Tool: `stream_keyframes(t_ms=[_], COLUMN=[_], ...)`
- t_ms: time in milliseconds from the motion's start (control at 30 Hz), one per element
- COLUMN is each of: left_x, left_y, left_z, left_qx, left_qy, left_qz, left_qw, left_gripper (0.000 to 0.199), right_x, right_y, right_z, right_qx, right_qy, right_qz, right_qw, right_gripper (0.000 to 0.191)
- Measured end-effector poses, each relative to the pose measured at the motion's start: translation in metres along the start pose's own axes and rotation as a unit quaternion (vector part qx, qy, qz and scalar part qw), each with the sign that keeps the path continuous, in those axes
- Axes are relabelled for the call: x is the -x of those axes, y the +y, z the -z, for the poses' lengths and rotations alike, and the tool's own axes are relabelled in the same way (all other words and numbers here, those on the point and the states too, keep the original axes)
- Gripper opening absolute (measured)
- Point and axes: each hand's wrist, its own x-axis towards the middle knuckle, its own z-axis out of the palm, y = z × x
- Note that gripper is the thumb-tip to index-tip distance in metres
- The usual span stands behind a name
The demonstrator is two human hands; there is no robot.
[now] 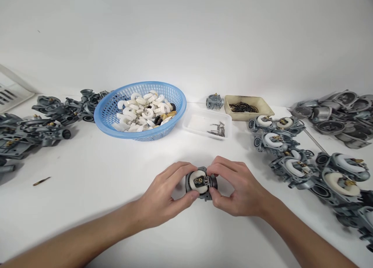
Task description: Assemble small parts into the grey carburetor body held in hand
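Observation:
A grey metal carburetor body (206,196) rests on the white table in front of me, its open face turned up. In it lies a white C-shaped float (192,182), with brass jets (198,180) showing in the middle. My left hand (163,194) grips the carburetor's left side, fingertips at the top rim and thumb near the float's lower edge. From the right, my right hand (237,186) closes on the other end, its thumb and forefinger at the float's hinge side. Whether a small pin sits between those fingertips I cannot make out.
A blue basket (100,122) of floats stands behind. Right of it are a clear tray (198,122) with thin pins and a cream tray (264,111) of black rings. Carburetors with floats (294,167) and metal bowls (329,126) lie right; more carburetors (43,132) crowd left.

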Motion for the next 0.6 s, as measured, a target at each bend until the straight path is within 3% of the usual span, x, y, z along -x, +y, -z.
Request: stream_keyframes(t_ms=[200, 600], left_x=[-0.0002, 0.0015], left_y=[0.0015, 0.0001], left_z=[-0.0005, -0.0007], left_qx=[0.010, 0.000], left_qy=[-0.007, -0.014], left_qz=[0.006, 0.013], left_qw=[1.000, 1.000], left_gripper=[0.051, 0.057], right_x=[-0.0001, -0.0013], right_y=[-0.0005, -0.0017], right_z=[-0.0012, -0.0010], right_qx=[-0.003, 0.011], right_qy=[0.002, 0.000], right_qz=[0.004, 0.007], right_qw=[1.000, 1.000], right_gripper=[0.018, 0.018])
